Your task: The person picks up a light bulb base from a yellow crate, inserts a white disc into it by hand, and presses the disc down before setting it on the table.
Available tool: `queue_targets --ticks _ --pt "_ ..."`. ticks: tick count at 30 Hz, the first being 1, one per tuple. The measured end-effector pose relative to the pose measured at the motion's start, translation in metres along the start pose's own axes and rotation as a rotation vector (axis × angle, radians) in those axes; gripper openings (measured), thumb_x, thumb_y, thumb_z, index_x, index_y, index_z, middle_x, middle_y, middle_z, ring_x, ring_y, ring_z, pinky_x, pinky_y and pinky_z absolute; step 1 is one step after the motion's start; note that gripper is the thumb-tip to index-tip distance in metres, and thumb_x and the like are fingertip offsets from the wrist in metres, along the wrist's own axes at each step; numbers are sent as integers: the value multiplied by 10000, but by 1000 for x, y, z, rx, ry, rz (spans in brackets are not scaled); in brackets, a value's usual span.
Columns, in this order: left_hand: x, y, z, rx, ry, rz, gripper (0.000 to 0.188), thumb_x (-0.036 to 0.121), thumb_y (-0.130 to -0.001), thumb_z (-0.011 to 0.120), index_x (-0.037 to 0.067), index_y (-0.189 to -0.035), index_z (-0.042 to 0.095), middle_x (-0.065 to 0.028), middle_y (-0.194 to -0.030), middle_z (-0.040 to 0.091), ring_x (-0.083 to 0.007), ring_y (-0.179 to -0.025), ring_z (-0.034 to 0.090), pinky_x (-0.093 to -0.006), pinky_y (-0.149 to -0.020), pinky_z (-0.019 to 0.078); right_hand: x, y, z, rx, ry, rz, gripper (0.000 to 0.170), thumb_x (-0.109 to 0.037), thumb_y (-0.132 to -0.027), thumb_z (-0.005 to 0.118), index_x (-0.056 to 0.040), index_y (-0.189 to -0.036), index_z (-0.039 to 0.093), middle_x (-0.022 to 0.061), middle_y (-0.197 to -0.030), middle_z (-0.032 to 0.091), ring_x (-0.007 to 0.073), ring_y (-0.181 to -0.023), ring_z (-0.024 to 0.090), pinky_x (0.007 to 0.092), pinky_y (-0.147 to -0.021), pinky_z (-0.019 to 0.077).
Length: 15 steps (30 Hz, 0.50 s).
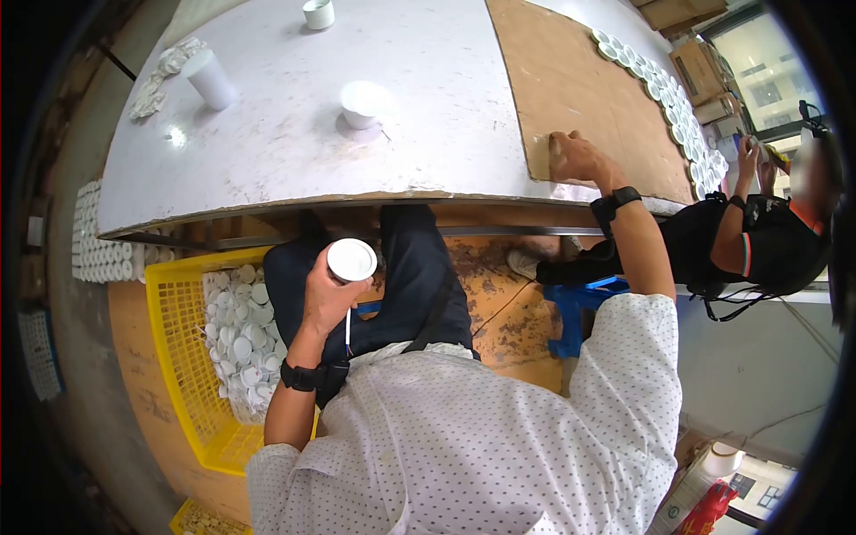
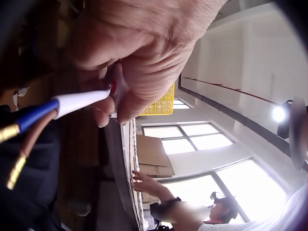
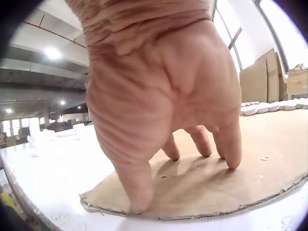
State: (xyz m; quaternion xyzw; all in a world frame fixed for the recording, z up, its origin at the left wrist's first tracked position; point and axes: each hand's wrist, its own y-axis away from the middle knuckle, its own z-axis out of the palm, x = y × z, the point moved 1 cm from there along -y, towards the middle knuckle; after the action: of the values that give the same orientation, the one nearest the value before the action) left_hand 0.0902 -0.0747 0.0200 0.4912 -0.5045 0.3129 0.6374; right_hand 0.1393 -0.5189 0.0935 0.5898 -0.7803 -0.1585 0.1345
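My left hand (image 1: 328, 294) grips a white cup-shaped fitting (image 1: 351, 260) over my lap, its round pale face turned up. From its underside a white cable (image 2: 79, 102) hangs down, ending in a blue wire (image 2: 37, 115) and a brown wire (image 2: 36, 132), both with gold-coloured tips. My right hand (image 1: 584, 159) rests on the near left corner of a brown cardboard sheet (image 1: 580, 80), fingers and thumb spread and pointing down. In the right wrist view its fingertips (image 3: 233, 161) press on the cardboard and nothing is held.
A white bowl-shaped piece (image 1: 364, 102), a white cylinder (image 1: 209, 80) and a small white cup (image 1: 318, 13) stand on the white table (image 1: 267, 143). Rows of white round pieces (image 1: 655, 85) line the cardboard. A yellow crate (image 1: 178, 357) of white parts is left; another person (image 1: 776, 232) is right.
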Motion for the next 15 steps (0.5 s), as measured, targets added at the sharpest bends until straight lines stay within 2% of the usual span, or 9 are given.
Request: queue_targets --ticks 5,7,8,10,11,13,14,15 --pt "-6 4 -7 21 -22 35 567 -43 -646 654 -31 -1157 408 -88 -861 587 -89 -613 566 -180 -414 420 7 1 -1 -37 95 -71 839 -212 -571 712 -97 -1295 305 228 -1081 478 375 -916 544 413 -775 453" --pt "-5 9 -11 46 -12 35 562 -44 -642 655 -30 -1152 417 -85 -857 588 -83 -592 554 -179 -413 417 23 -3 6 -23 317 -211 713 -200 -611 701 -56 -1228 373 247 -1057 506 411 -900 546 426 -777 453" --pt "-5 9 -14 56 -5 38 558 -44 -638 656 -29 -1146 426 -83 -853 588 -76 -570 542 -178 -412 414 19 -4 0 -24 383 -180 776 -190 -556 752 -70 -1230 387 218 -1007 551 371 -905 557 414 -731 466" --pt "-8 10 -23 103 8 50 559 -37 -635 663 -29 -1144 430 -80 -854 589 -71 -557 532 -179 -414 414 8 2 -10 193 218 -163 534 -198 -656 695 -79 -1139 501 176 -876 612 315 -829 593 380 -671 479" --pt "-10 10 -26 114 7 57 560 -29 -632 669 -28 -1141 434 -77 -854 589 -65 -545 521 -180 -416 414 -7 0 -15 196 229 -188 534 -198 -656 695 -79 -1139 501 176 -876 612 315 -829 593 380 -671 479" --pt "-11 11 -29 131 8 56 562 -22 -629 675 -28 -1139 438 -74 -854 589 -60 -533 511 -181 -418 414 -41 0 -14 520 -167 -203 270 -188 -760 601 -59 -998 594 146 -759 633 287 -732 613 338 -633 482" --pt "-9 9 -29 129 -6 36 570 4 -622 690 -18 -1137 447 -78 -900 592 -90 -658 549 -201 -489 455 -58 -2 -6 554 -376 -342 186 -148 -821 514 -11 -902 612 131 -707 637 255 -664 626 300 -619 482" --pt "-7 8 -29 125 -22 13 577 30 -615 704 -7 -1135 455 -83 -946 594 -120 -782 587 -222 -559 495 -84 2 -1 501 -621 -374 179 -106 -826 491 14 -907 596 118 -725 646 201 -691 631 277 -633 480"
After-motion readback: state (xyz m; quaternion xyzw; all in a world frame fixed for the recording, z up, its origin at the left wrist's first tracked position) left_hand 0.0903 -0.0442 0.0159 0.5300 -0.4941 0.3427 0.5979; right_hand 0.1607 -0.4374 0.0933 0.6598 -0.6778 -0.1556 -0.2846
